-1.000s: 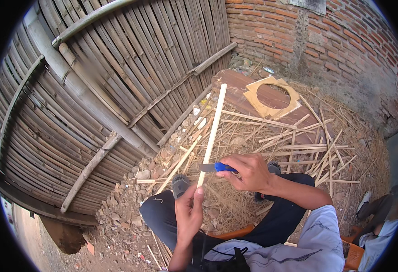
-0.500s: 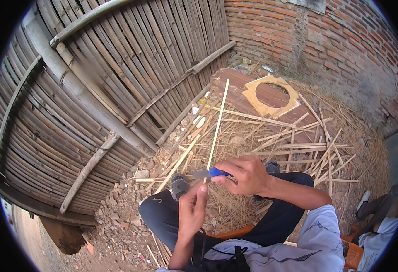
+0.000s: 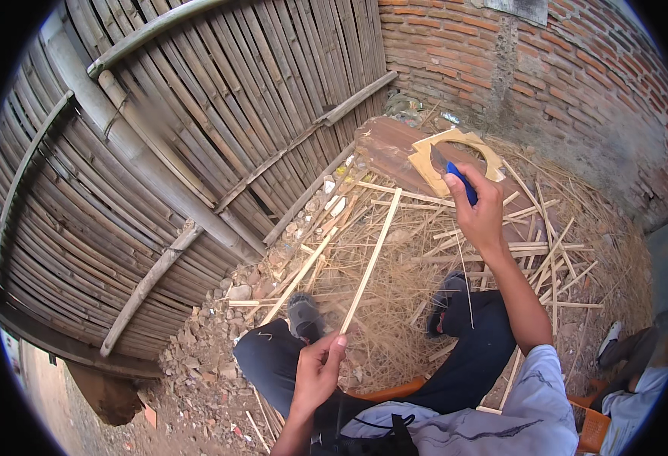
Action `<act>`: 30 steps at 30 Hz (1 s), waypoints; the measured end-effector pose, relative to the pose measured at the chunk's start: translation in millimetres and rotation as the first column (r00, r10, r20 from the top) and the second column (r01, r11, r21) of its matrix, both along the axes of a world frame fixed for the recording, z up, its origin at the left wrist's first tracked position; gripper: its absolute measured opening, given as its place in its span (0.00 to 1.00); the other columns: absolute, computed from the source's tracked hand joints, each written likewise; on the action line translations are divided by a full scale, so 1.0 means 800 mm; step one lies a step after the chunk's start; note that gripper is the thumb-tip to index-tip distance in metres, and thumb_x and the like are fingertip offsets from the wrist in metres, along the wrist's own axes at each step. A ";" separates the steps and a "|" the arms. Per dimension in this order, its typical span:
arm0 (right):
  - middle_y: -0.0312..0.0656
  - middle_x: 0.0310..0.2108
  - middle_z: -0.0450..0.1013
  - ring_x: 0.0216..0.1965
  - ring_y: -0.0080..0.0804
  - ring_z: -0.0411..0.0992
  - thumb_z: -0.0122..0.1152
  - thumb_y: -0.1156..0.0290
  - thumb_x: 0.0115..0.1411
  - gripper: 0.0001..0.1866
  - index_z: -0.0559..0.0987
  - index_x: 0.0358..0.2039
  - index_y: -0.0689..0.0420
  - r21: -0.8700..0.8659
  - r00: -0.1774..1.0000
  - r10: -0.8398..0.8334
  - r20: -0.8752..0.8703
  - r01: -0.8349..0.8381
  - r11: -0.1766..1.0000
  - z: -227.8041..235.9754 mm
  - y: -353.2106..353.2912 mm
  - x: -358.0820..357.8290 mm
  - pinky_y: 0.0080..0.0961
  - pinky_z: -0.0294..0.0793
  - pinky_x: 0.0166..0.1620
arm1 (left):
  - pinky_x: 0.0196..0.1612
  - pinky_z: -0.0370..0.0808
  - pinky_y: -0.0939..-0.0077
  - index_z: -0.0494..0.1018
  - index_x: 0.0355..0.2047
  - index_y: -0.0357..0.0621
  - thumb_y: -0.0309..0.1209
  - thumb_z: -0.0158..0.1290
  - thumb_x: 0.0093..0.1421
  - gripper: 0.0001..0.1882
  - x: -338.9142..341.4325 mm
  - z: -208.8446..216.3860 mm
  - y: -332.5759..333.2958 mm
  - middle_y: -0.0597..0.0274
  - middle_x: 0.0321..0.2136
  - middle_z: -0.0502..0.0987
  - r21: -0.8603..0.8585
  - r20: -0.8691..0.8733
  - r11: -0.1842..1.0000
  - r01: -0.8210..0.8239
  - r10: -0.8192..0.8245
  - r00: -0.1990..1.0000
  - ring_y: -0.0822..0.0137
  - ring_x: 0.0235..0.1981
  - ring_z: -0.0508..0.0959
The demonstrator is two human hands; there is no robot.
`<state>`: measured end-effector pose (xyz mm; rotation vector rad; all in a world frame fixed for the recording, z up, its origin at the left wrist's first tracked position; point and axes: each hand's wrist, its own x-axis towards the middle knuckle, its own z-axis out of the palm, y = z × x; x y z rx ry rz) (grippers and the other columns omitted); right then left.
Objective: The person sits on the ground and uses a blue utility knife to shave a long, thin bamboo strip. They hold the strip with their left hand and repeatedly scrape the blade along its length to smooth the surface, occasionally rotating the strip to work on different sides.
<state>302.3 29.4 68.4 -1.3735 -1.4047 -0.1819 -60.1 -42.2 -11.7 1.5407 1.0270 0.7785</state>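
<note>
My left hand (image 3: 318,371) pinches the lower end of a pale bamboo strip (image 3: 372,262), which slants up and away from me to the right. My right hand (image 3: 478,209) is raised, fingers wrapped round the blue handle of a knife (image 3: 461,182). The knife's blade points up and left, across the yellowish wooden frame with a round hole (image 3: 425,166) lying farther off. Below the right hand hangs a thin curved shaving (image 3: 467,277); whether it touches the hand I cannot tell. The knife and the strip are well apart.
Cut strips (image 3: 554,254) and straw-like shavings (image 3: 402,292) litter the ground before my feet. A brown board (image 3: 387,144) lies beneath the wooden frame. A bamboo wall (image 3: 197,114) rises at left, a brick wall (image 3: 455,45) behind. Another person's leg (image 3: 623,346) shows at right.
The knife was against the strip near my left hand; my right hand has swung it up, right and away. The strip's far end has dropped and shifted right. A shaving now hangs below the right hand.
</note>
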 end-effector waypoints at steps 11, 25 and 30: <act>0.43 0.34 0.84 0.27 0.42 0.84 0.74 0.59 0.64 0.16 0.85 0.42 0.59 -0.210 0.851 0.463 0.249 -0.419 0.883 -0.049 -0.047 -0.125 0.34 0.81 0.28 | 0.27 0.59 0.81 0.81 0.62 0.39 0.32 0.54 0.78 0.17 0.044 0.021 0.026 0.79 0.23 0.67 0.044 0.117 0.987 -0.157 0.151 0.982 0.84 0.26 0.62; 0.44 0.29 0.84 0.24 0.40 0.82 0.70 0.55 0.68 0.17 0.87 0.45 0.57 -0.104 0.947 0.254 0.196 -0.237 0.966 -0.042 -0.020 -0.097 0.34 0.80 0.27 | 0.27 0.62 0.79 0.82 0.56 0.34 0.30 0.56 0.76 0.15 0.042 0.023 0.021 0.74 0.21 0.68 0.100 0.039 0.975 -0.201 0.198 0.979 0.83 0.26 0.64; 0.42 0.24 0.80 0.22 0.29 0.73 0.66 0.59 0.72 0.17 0.85 0.44 0.64 -0.102 0.999 -0.019 0.041 0.023 0.994 -0.012 0.020 -0.008 0.30 0.70 0.28 | 0.25 0.61 0.78 0.82 0.55 0.34 0.31 0.57 0.75 0.15 0.003 -0.004 -0.014 0.74 0.20 0.67 0.058 -0.009 0.987 -0.147 0.148 0.989 0.83 0.24 0.63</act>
